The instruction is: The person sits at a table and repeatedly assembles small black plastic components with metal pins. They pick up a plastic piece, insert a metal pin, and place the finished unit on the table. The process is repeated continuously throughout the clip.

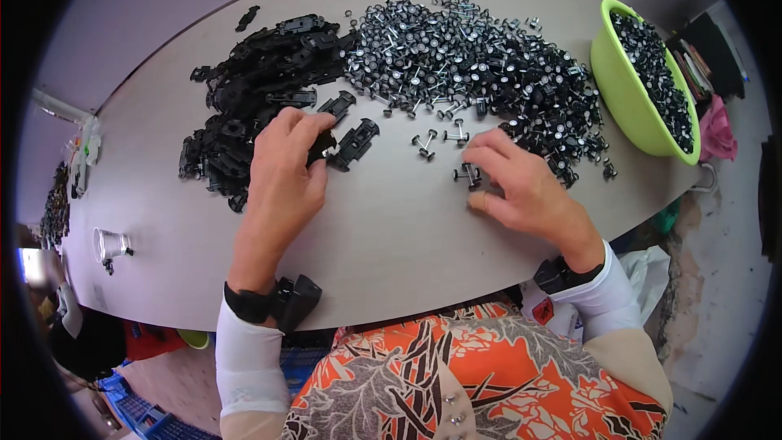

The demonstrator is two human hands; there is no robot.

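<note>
Left hand [285,159] pinches a black chassis [323,146]; right hand [521,183] is spread around a wheel axle [467,175] at its nine o'clock, probably light, stiff, best gripped mid-rod

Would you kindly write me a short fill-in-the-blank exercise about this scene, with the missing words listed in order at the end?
1. The left hand is beside a heap of chassis-like parts that are ____ in colour.
2. The heap of wheel-and-axle pieces lies to the ____ of that heap.
3. The right hand is nearer than the left to the bowl, coloured ____.

Missing words: black; right; green.
</note>
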